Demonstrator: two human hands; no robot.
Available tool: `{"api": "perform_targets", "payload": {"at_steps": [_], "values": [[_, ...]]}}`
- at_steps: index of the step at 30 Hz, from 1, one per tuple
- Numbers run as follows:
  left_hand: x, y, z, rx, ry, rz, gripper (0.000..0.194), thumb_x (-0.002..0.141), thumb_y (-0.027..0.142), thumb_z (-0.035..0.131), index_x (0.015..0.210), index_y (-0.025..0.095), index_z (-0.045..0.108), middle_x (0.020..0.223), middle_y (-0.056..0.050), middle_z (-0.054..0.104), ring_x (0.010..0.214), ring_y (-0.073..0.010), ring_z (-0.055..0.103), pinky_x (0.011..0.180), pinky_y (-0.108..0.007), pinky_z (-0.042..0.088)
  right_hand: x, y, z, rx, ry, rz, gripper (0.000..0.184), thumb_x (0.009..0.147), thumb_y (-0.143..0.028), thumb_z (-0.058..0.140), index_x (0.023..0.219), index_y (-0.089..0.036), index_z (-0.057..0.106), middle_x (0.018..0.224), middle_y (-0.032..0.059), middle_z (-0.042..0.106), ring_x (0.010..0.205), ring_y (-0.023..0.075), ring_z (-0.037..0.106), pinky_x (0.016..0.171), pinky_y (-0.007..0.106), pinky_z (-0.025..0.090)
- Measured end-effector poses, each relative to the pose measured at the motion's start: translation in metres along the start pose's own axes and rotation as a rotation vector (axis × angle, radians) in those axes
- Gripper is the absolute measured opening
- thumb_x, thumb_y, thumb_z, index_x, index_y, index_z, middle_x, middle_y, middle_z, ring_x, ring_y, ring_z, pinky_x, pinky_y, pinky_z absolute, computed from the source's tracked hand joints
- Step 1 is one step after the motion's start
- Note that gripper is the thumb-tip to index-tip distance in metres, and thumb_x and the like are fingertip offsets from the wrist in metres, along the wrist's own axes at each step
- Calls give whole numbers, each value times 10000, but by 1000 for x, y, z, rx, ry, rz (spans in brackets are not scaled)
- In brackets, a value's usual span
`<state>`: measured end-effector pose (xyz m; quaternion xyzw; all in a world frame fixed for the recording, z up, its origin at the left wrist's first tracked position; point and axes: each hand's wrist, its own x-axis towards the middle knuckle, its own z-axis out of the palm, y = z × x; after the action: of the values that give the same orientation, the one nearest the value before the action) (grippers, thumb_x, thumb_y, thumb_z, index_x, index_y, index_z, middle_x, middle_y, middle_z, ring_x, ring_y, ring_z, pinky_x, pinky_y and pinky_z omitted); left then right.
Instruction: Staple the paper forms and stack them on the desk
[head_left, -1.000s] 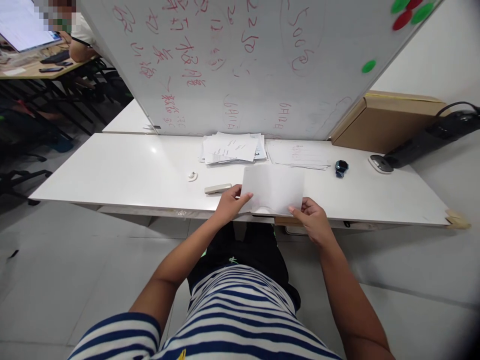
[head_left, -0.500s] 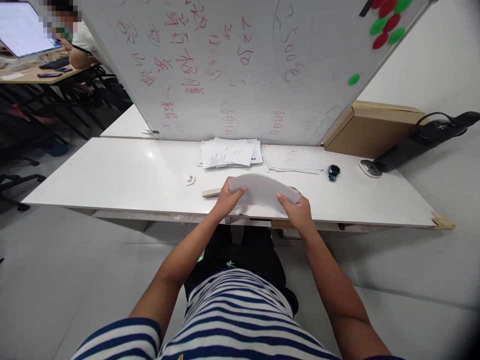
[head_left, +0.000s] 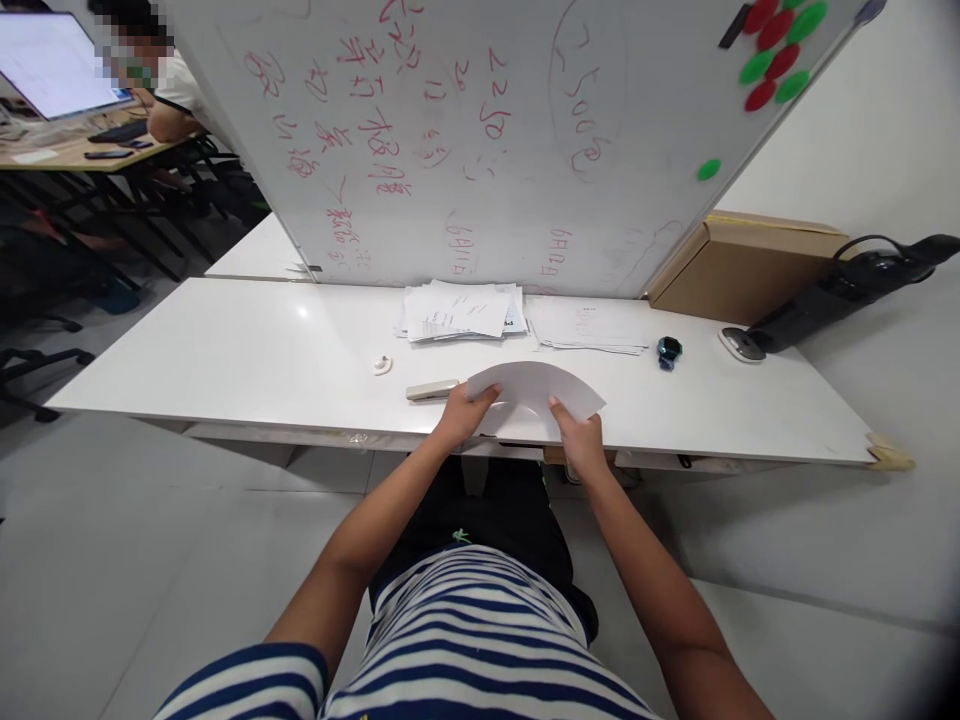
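Observation:
A curved sheaf of white paper (head_left: 525, 385) is held up above the front edge of the white desk (head_left: 247, 350). My left hand (head_left: 466, 412) pinches its left end, thumb on the near face. At the right part my right hand (head_left: 580, 430) grips the lower edge, thumb also on the near face; the fingers behind are hidden. Whether it is one sheet or more I cannot tell. Just left of my left hand lies a pale stapler (head_left: 433, 391). Farther left sits a small white object (head_left: 382, 366).
Behind the paper lie a stack of printed papers (head_left: 457, 312) and a flatter paper pile (head_left: 589, 328). A dark smartwatch (head_left: 668, 352), cardboard box (head_left: 750, 265) and black cylindrical device (head_left: 832, 290) stand to the right. A whiteboard (head_left: 517, 215) rises behind. Another person (head_left: 180, 95) sits far left.
My right hand has moved inward, closer to my left, and the paper bows more strongly. My left hand has shifted slightly right, baring more of the stapler.

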<state>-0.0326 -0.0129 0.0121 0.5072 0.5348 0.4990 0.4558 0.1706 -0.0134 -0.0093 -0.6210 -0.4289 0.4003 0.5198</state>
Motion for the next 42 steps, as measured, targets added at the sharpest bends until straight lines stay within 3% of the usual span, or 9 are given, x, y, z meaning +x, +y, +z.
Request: {"api": "perform_targets", "payload": {"at_steps": [8, 12, 18, 22, 25, 28, 32, 36, 42], "values": [[-2, -4, -1, 45, 66, -18, 336, 811, 465, 646, 953, 167, 708, 972, -53, 731, 951, -256, 655, 831, -372, 521, -20, -5, 10, -1, -41, 78, 486, 720, -480, 709, 1041, -118, 664, 1098, 142, 713, 1061, 265, 647, 935, 359, 496], [-4, -5, -1, 86, 31, 50, 319, 829, 478, 628, 962, 200, 710, 988, -26, 731, 957, -246, 657, 840, -363, 526, -22, -5, 7, -67, -32, 60, 512, 735, -495, 695, 1094, -132, 655, 1168, 135, 688, 1123, 264, 619, 988, 356, 461], [1, -3, 1, 6, 21, 18, 298, 830, 431, 647, 990, 186, 704, 1038, -54, 728, 1008, -258, 655, 886, -391, 519, -22, 0, 8, -164, -103, 99, 488, 762, -491, 658, 1075, -118, 670, 1163, 158, 687, 1135, 279, 614, 998, 364, 456], [-3, 13, -10, -48, -34, 100, 360, 841, 464, 631, 1081, 198, 658, 1117, -74, 701, 1064, -247, 636, 907, -388, 512, -26, -2, -5, -250, -47, 16, 501, 774, -499, 636, 1080, -104, 675, 1141, 171, 693, 1124, 299, 618, 999, 399, 455], [-9, 24, -31, -95, 8, 136, 417, 879, 483, 575, 1191, 206, 569, 1193, -97, 663, 1083, -223, 630, 911, -378, 514, -28, 3, -28, -218, -53, 16, 496, 757, -487, 666, 1098, -127, 673, 1148, 144, 696, 1091, 297, 636, 979, 414, 474], [-9, 24, -58, 61, 119, 158, 399, 947, 501, 432, 1183, 205, 559, 1161, -99, 670, 1066, -210, 636, 925, -389, 504, -31, 16, -51, -143, -148, 185, 509, 695, -466, 739, 1067, -122, 687, 1117, 143, 709, 1035, 306, 662, 936, 432, 507], [2, 3, -85, 591, 187, 200, 416, 980, 471, 326, 1129, 211, 615, 1189, -83, 658, 1181, -244, 561, 1042, -446, 411, -37, 30, -62, -93, -266, 348, 508, 636, -449, 791, 1006, -111, 706, 1079, 149, 721, 999, 325, 676, 900, 455, 525], [15, -24, -88, 950, 100, 243, 432, 996, 370, 256, 1104, 184, 631, 1219, -88, 645, 1265, -246, 492, 1155, -467, 272, -43, 31, -53, -46, -315, 393, 518, 647, -434, 794, 1051, -123, 699, 1111, 136, 713, 1009, 311, 675, 890, 435, 535], [19, -34, -84, 1043, 93, 311, 432, 996, 309, 231, 1093, 193, 635, 1211, -68, 649, 1307, -217, 453, 1187, -447, 243, -44, 32, -38, -19, -355, 392, 501, 666, -421, 787, 1059, -124, 694, 1115, 129, 713, 1000, 296, 679, 898, 420, 534]]}}
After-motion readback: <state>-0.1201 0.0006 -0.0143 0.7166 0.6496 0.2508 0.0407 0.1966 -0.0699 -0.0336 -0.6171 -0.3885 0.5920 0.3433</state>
